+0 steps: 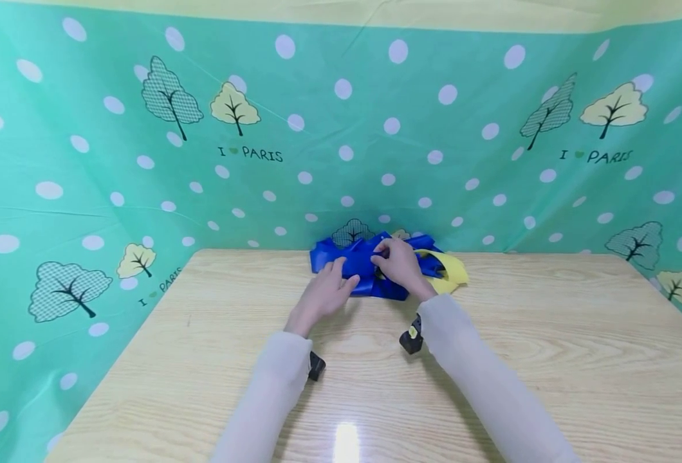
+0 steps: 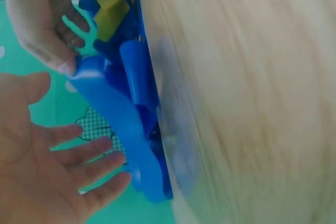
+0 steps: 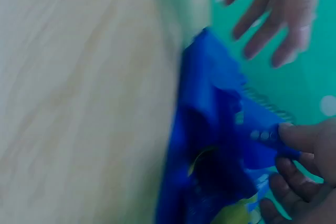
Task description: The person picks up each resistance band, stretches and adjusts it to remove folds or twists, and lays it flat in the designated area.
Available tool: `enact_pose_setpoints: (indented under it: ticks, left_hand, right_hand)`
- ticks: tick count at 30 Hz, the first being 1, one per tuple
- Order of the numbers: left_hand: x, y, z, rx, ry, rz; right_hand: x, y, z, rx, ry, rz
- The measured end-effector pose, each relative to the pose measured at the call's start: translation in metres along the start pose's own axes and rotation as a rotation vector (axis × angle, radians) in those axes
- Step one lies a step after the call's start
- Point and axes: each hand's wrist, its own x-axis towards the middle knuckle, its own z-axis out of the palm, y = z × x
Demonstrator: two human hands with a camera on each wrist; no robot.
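Observation:
A crumpled heap of glossy, flexible blue strip (image 1: 366, 287) lies at the back of the table. Curled in at its right side is a yellow strip (image 1: 455, 269) of similar material. My right hand (image 1: 400, 262) pinches an edge of the blue strip between thumb and fingertips; in the right wrist view, a row of small pale circles shows on the blue near the thumb (image 3: 300, 136). With fingers spread, my left hand (image 1: 326, 292) hovers at the heap's left front side. The left wrist view shows that left hand (image 2: 47, 166) with its palm bare, fingertips close to the blue strip (image 2: 113, 100).
The pale wood-grain table (image 1: 526, 321) ends just behind the heap. A green dotted cloth (image 1: 370, 141) with printed trees hangs along the back and left. Dark wrist-worn devices (image 1: 412, 337) sit under both sleeves.

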Motion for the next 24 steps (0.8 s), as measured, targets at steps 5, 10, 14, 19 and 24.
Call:
enact_pose_setpoints:
  ticks: [5,10,14,19,24]
  left_hand:
    - [-0.003,0.003,-0.001,-0.103,0.087,0.021]
    - [-0.005,0.008,-0.001,-0.144,0.165,0.046]
    - [-0.007,0.012,-0.001,-0.134,0.219,0.087]
    - [-0.007,0.017,0.002,-0.128,0.315,0.160]
    - [-0.007,0.019,0.002,-0.125,0.445,0.205]
  right_hand:
    - [0.002,-0.016,-0.009,0.156,-0.014,0.052]
    - [0.002,-0.028,-0.017,0.260,-0.044,0.147]
    - [0.000,-0.034,-0.021,0.349,-0.075,0.239]
    - [-0.008,-0.040,-0.023,0.401,-0.097,0.283]
    - [-0.016,-0.044,-0.024,0.412,-0.134,0.277]
